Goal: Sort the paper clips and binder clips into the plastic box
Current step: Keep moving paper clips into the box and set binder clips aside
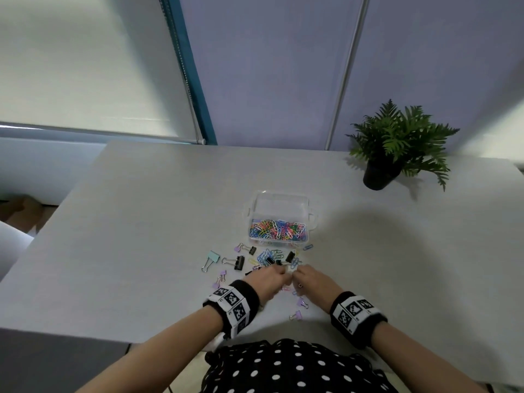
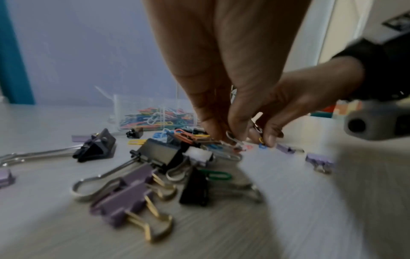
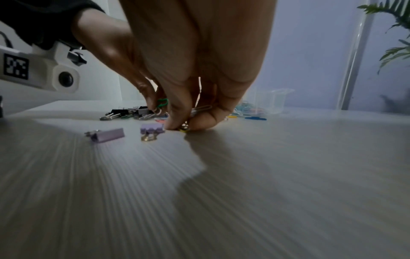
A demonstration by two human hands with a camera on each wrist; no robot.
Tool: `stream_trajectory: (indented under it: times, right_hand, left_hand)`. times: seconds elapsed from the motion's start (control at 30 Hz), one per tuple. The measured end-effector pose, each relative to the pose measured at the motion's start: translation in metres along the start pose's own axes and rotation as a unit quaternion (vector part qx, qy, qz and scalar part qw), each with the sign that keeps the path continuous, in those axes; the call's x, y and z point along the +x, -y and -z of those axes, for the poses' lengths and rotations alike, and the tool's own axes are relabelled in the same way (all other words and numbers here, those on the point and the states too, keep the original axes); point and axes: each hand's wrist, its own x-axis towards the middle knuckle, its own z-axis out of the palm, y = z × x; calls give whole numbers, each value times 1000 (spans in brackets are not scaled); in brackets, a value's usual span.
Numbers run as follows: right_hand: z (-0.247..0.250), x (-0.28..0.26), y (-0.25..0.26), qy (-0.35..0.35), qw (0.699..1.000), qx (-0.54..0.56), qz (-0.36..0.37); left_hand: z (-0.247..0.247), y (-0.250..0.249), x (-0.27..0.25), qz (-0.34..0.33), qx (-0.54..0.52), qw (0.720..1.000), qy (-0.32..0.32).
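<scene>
A clear plastic box [image 1: 279,222] stands open mid-table, its near compartment full of coloured paper clips [image 1: 278,229]. In front of it lies a scatter of paper clips and binder clips [image 1: 266,259]: black, purple and a mint one [image 1: 211,258]. Both hands meet just in front of that scatter. My left hand [image 1: 279,272] pinches a few paper clips [image 2: 231,140] between its fingertips. My right hand [image 1: 297,275] pinches paper clips [image 3: 200,108] too, its fingertips down on the table by a yellow clip [image 3: 183,130].
A potted fern [image 1: 397,143] stands at the back right of the grey table [image 1: 141,222]. Small purple binder clips [image 1: 300,303] lie between my wrists near the front edge. A wall and a window blind rise behind the table.
</scene>
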Motion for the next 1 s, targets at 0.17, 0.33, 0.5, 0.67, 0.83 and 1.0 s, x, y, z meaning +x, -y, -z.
stream_trajectory:
  times: [0.17, 0.33, 0.5, 0.67, 0.83, 1.0]
  right_hand:
    - [1, -3, -5, -2, 1000, -21, -18]
    - [9, -5, -16, 16, 998, 36, -41]
    - [41, 1, -16, -56, 942, 314, -103]
    - [76, 32, -9, -120, 815, 541, -172]
    - [101, 70, -7, -108, 811, 526, -235]
    - [108, 67, -9, -130, 894, 379, -201]
  left_hand:
    - [-18, 2, 2, 11, 26, 999, -25]
    - [-25, -3, 3, 30, 22, 998, -45]
    - [-27, -4, 6, 52, 25, 998, -32]
    - [-17, -16, 1, 64, 57, 996, -19]
    - [-11, -25, 3, 53, 78, 995, 21]
    - [-11, -25, 3, 54, 64, 996, 33]
